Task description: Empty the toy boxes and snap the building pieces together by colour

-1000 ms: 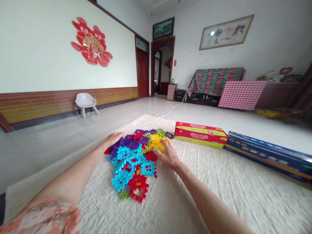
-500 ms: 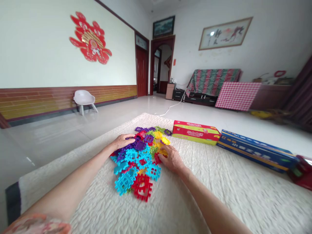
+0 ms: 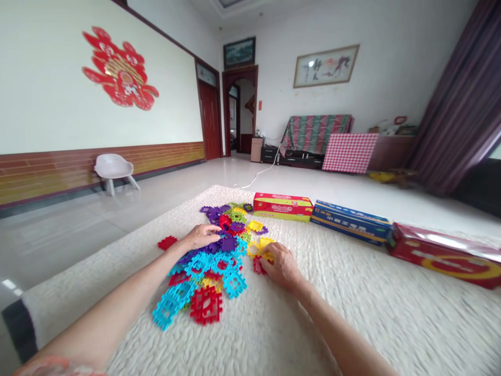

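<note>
A loose heap of notched plastic building pieces in cyan, red, purple, yellow and green lies on the pale quilted mat. My left hand rests over the purple pieces at the heap's left side, fingers stretched out, thumb partly hidden. On the right side, my right hand has its fingers curled over a yellow piece and a red piece, thumb against the red one. A single red piece lies apart, left of my left wrist. A red window-shaped piece sits nearest me.
Behind the heap and to the right, a red-and-green box, a blue box and a dark red box stand in a row along the mat. A white chair stands by the left wall. A white cable crosses the tiled floor.
The view has turned right, showing more of the dark red box. The heap has spread wider; yellow and red pieces moved right with my right hand. A red piece now lies separately on the left.
</note>
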`<state>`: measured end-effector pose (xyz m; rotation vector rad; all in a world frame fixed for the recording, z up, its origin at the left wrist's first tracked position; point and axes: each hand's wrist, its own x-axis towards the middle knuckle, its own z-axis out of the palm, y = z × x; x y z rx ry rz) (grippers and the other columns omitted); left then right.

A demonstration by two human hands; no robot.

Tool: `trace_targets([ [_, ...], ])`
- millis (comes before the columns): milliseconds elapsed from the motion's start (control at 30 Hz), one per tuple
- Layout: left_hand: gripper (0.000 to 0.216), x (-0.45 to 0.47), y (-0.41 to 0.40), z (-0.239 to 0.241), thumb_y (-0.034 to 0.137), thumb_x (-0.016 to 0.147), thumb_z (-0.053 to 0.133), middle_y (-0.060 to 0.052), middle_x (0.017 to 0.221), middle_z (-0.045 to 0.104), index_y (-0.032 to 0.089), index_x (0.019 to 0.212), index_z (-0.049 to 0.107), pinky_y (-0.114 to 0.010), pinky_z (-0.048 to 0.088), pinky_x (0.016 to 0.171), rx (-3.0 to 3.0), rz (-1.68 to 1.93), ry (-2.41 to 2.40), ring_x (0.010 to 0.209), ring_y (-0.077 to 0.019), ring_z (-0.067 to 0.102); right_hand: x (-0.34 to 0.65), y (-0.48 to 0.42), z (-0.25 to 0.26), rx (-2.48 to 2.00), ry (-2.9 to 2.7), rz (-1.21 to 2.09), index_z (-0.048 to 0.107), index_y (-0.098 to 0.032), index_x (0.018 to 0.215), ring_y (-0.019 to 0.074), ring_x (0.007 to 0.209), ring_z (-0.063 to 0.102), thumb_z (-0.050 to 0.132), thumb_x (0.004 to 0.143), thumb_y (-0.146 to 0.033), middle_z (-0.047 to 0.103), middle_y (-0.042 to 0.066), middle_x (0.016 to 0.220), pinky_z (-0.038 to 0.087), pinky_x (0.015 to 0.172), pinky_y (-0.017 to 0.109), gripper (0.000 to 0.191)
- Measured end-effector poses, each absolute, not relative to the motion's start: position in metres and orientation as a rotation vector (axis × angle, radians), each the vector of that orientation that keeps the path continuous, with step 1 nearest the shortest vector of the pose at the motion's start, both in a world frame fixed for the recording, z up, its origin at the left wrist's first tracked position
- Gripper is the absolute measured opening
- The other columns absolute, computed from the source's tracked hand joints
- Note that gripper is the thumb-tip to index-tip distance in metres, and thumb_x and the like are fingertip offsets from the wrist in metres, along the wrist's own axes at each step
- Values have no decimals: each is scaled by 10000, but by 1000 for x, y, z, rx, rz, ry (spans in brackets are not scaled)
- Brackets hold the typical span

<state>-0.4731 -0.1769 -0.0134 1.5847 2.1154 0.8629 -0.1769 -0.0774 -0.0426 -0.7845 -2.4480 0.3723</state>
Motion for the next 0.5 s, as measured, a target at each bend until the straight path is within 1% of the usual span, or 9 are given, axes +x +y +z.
trace_targets([
  [133, 546, -432, -164, -10, 427, 723, 563, -61, 963, 736, 123, 1168, 648, -249, 511, 723, 1738, 823, 2068, 854, -204, 683, -140, -79, -43, -864, -2427, 343, 637, -189, 916, 198, 976, 584, 573, 789, -269, 656, 63, 1015, 393, 874, 307, 163],
  [267, 453, -391, -142, -12, 360, 721, 578, -42, 969, 736, 154, 1110, 682, -235, 503, 706, 1855, 790, 2016, 824, -188, 675, -100, -79, -43, -939, -2418, 292, 638, -198, 910, 203, 980, 585, 546, 811, -293, 654, 59, 1019, 397, 864, 310, 165],
  [400, 399, -340, -119, -17, 314, 700, 610, -29, 914, 739, 171, 1060, 708, -233, 492, 712, 1996, 757, 1930, 794, -177, 662, -60, -82, -43, -1018, -2403, 239, 635, -202, 912, 211, 986, 589, 534, 811, -298, 651, 63, 1034, 405, 867, 325, 172],
  [500, 381, -292, -109, -19, 289, 692, 616, -28, 885, 739, 171, 1040, 715, -228, 492, 680, 2093, 751, 1838, 752, -168, 660, -33, -85, -43, -1074, -2391, 210, 637, -206, 923, 219, 1005, 591, 521, 818, -316, 653, 64, 1050, 413, 869, 341, 191],
])
